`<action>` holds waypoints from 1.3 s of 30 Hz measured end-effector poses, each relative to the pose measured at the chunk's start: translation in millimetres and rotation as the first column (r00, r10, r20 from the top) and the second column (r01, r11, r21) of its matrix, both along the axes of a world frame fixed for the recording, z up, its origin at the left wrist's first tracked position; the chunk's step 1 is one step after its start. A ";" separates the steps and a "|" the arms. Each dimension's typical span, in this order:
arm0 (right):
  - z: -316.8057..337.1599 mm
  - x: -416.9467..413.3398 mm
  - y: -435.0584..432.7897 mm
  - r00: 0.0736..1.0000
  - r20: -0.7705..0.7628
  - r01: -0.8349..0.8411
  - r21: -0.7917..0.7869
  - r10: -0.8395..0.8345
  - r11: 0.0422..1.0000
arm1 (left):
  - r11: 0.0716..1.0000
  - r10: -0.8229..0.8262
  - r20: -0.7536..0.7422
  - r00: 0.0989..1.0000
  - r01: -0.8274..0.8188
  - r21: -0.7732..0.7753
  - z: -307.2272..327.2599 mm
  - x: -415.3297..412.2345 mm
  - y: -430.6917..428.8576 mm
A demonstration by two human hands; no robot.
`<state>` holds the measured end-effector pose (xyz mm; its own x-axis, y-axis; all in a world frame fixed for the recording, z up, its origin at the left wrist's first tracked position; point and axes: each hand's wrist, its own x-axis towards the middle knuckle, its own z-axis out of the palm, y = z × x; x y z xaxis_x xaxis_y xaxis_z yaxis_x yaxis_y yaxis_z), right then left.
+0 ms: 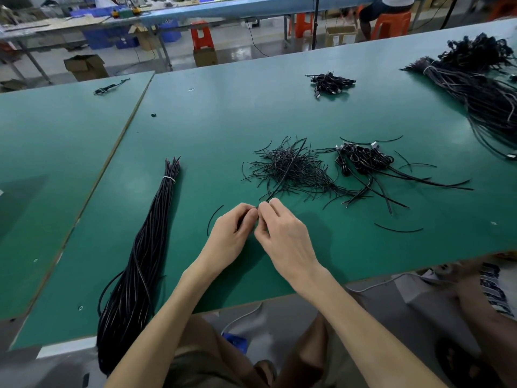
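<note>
Head view. Green-topped workbench (212, 130) filled most of the scene, with a seam running from the far middle toward the near left; beyond it lay a factory floor with orange stools (202, 35) and cardboard boxes (85, 67).

The left hand (232, 233) and the right hand (282, 233) met fingertip to fingertip above the near middle of the bench. Both had their fingers curled, and together they pinched the near end of a black strand (285, 175). How much of that end lay inside the fingers could not be told. From the pinch the strand ran away to the far right, crossing the heap of short black ties (291, 166) that lay just beyond the hands.

Right of that heap, and touching it at its fringe, sat a cluster of coiled cables (363, 159) with loose tails trailing to the near right. A long cable bundle (145, 247), bound near its far end by a white band (169, 179), lay to the left of the hands and hung over the near edge. One curved loose tie (214, 218) rested just left of the left hand; another (397, 229) lay well to the right. A small pile of coiled cables (331, 82) sat far across the bench, and a large mass of cables (481, 88) occupied the far right corner.
</note>
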<state>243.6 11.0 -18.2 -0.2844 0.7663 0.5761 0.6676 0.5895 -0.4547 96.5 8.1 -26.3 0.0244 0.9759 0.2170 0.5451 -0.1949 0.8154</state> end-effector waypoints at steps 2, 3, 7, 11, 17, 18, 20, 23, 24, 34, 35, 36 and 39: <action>-1.1 -1.0 0.1 1.000 -0.023 -0.008 -0.057 0.007 0.998 | 1.000 -0.005 0.035 0.999 0.004 0.002 -0.7 -1.2 -1.0; -1.3 -1.1 1.2 0.996 -0.083 -0.030 -0.143 0.018 0.989 | 1.000 -0.001 0.048 0.999 0.001 0.011 -1.0 -1.7 -1.8; -1.5 3.4 9.7 0.901 -0.433 -0.260 -0.510 0.016 0.820 | 0.994 0.039 0.060 0.997 -0.045 0.100 1.2 -1.3 -4.6; -1.5 8.8 16.2 0.826 -0.561 -0.428 -0.570 0.048 0.701 | 0.984 0.046 0.053 0.998 -0.054 0.168 5.7 2.0 -7.7; 4.0 15.5 21.2 0.727 -0.683 -0.599 -0.582 0.069 0.550 | 0.973 0.025 0.079 0.997 -0.043 0.227 8.7 1.0 -11.4; 5.8 17.9 22.4 0.711 -0.699 -0.630 -0.586 0.076 0.510 | 0.972 0.020 0.075 0.997 -0.037 0.233 8.5 0.8 -11.4; 7.8 23.6 25.1 0.685 -0.722 -0.677 -0.582 0.097 0.450 | 0.971 0.009 0.066 0.998 -0.024 0.237 7.4 1.2 -10.7; 7.4 29.9 28.4 0.643 -0.759 -0.724 -0.558 0.102 0.406 | 0.971 -0.011 0.072 0.997 -0.007 0.239 6.4 1.7 -10.6; 7.4 30.7 29.6 0.634 -0.768 -0.729 -0.557 0.087 0.398 | 0.969 -0.018 0.064 0.998 0.002 0.246 6.3 1.6 -10.6; -3.3 14.3 16.8 0.724 -0.689 -0.471 -0.522 -0.026 0.711 | 0.978 0.004 -0.026 1.000 0.002 0.208 4.1 4.0 -9.2; -4.3 12.6 15.4 0.751 -0.660 -0.412 -0.503 -0.030 0.760 | 0.980 0.005 -0.049 0.999 0.005 0.199 3.5 5.0 -9.8; -4.9 11.9 14.6 0.775 -0.631 -0.355 -0.477 -0.032 0.804 | 0.981 -0.001 -0.075 0.997 0.015 0.192 2.4 6.1 -10.9; -5.6 9.9 11.8 0.865 -0.500 -0.186 -0.373 -0.028 0.909 | 0.985 -0.037 -0.149 0.988 0.062 0.160 -1.2 7.3 -13.9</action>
